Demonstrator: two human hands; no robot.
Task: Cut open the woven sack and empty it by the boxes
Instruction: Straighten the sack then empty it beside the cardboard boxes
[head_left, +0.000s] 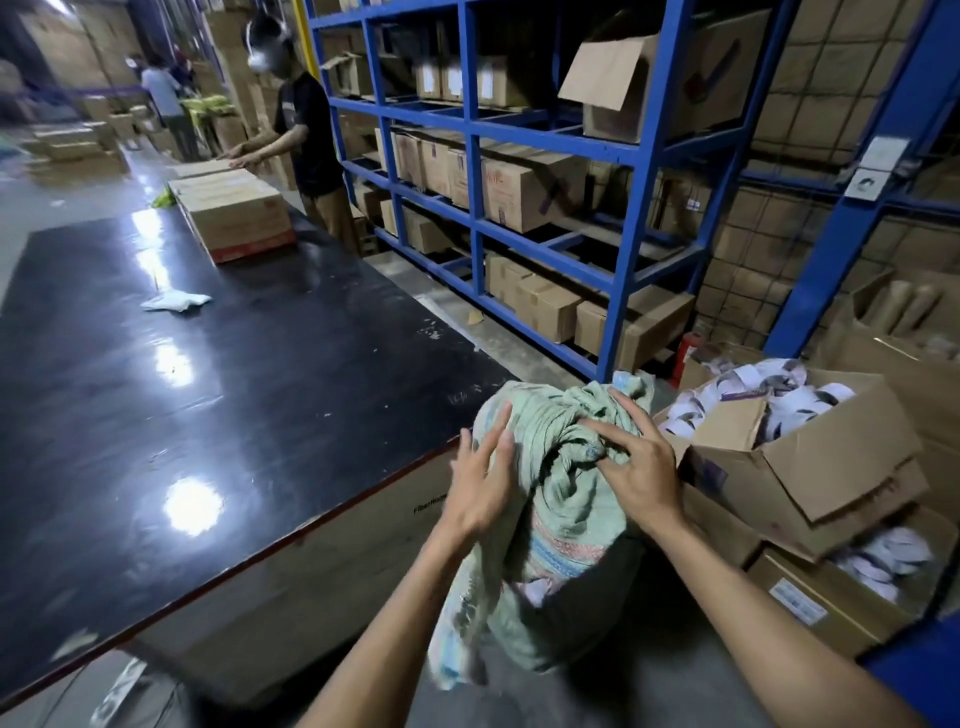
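Observation:
A pale green woven sack (550, 499) with a pink and blue stripe stands upright between the black table and the boxes, its top bunched shut. My right hand (639, 467) pinches the gathered neck of the sack at its top. My left hand (480, 478) rests flat against the sack's left side, fingers spread. Just right of the sack, an open cardboard box (810, 457) holds several white paper rolls. A second open box (841, 597) lies below it with more white items.
A large glossy black table (208, 389) fills the left, with a cardboard box (234, 213) and a white packet (176, 301) at its far end. A person in a black shirt (306, 140) stands there. Blue shelving (639, 208) with cartons lines the right side.

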